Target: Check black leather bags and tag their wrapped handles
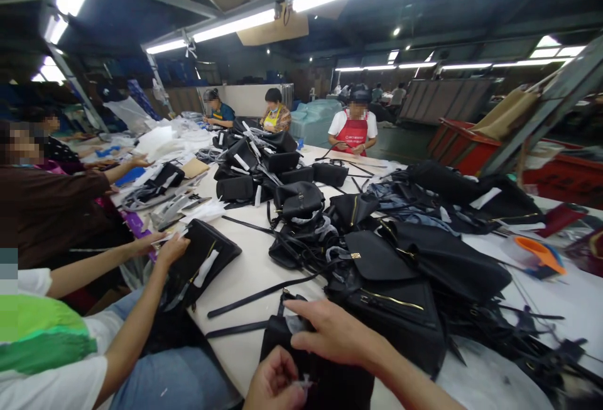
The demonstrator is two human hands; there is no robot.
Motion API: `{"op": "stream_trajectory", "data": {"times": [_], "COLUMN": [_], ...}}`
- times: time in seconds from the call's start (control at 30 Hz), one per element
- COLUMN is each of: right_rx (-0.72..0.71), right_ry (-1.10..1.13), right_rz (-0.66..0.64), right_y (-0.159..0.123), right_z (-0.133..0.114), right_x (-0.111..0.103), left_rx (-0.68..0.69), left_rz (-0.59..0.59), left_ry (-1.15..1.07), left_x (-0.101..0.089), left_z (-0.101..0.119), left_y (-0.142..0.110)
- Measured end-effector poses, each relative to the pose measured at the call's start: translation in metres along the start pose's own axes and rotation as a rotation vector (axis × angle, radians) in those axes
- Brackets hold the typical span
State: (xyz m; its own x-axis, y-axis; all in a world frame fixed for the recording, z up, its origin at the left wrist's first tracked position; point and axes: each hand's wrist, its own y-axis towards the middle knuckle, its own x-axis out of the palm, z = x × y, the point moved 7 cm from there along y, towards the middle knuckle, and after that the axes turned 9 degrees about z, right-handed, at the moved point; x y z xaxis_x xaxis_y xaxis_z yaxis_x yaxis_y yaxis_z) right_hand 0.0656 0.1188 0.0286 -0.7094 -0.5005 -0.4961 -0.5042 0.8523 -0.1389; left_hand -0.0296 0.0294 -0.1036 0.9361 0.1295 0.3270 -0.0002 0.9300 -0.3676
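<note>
A black bag [346, 383] is right in front of me at the table's near edge, its lower part cut off by the frame. My left hand [273, 382] is closed in a pinch on a small piece of clear plastic [307, 383] against the bag. Over the bag's top reaches my right hand [332, 331], thumb and forefinger apart. Some crumpled clear film [294, 323] shows between those two fingers; whether they touch it I cannot tell. Two black straps [242, 329] stretch leftward from the bag over the white tabletop [257, 259].
Black bags with gold zips [384, 253] are heaped just beyond my hands, with another pile [257, 162] farther back. At left, a co-worker's hands [172, 250] hold a black bag [207, 253]. An orange tape roll [539, 253] lies right. A person in a red apron [353, 134] sits across.
</note>
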Motion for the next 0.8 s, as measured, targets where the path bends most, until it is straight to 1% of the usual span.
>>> {"op": "stream_trajectory", "data": {"times": [0.07, 0.13, 0.2, 0.23, 0.3, 0.4, 0.47, 0.53, 0.57, 0.63, 0.73, 0.8], "right_rx": [0.186, 0.345, 0.39, 0.378, 0.294, 0.126, 0.035, -0.034, -0.056, -0.065, 0.009, 0.091], "right_ry": [0.325, 0.707, 1.035, 1.168, 1.359, 1.504, 1.544, 1.564, 1.574, 1.605, 1.667, 1.698], "right_rz": [-0.006, 0.076, 0.182, 0.208, 0.218, 0.162, 0.133, 0.126, 0.13, 0.159, 0.237, 0.314], "right_y": [0.009, 0.011, 0.009, 0.006, -0.001, -0.011, -0.016, -0.018, -0.018, -0.017, -0.013, -0.013], "right_z": [0.005, 0.007, 0.001, -0.006, -0.023, -0.053, -0.067, -0.074, -0.074, -0.064, -0.028, 0.003], "right_x": [-0.001, -0.011, -0.027, -0.034, -0.044, -0.051, -0.052, -0.051, -0.049, -0.044, -0.029, -0.019], "left_rx": [0.07, 0.198, 0.332, 0.385, 0.466, 0.55, 0.583, 0.598, 0.607, 0.621, 0.601, 0.549], "left_rz": [0.073, 0.18, 0.28, 0.316, 0.351, 0.365, 0.408, 0.467, 0.488, 0.513, 0.5, 0.433], "left_ry": [-0.04, -0.116, -0.162, -0.156, -0.088, 0.069, 0.154, 0.216, 0.241, 0.298, 0.423, 0.5], "left_x": [-0.004, -0.014, -0.026, -0.032, -0.041, -0.046, -0.048, -0.049, -0.049, -0.047, -0.043, -0.037], "left_z": [0.017, 0.042, 0.069, 0.081, 0.102, 0.128, 0.139, 0.145, 0.145, 0.141, 0.119, 0.097], "left_y": [0.0, 0.001, -0.001, -0.001, -0.003, -0.008, -0.012, -0.014, -0.014, -0.012, 0.001, 0.013]}}
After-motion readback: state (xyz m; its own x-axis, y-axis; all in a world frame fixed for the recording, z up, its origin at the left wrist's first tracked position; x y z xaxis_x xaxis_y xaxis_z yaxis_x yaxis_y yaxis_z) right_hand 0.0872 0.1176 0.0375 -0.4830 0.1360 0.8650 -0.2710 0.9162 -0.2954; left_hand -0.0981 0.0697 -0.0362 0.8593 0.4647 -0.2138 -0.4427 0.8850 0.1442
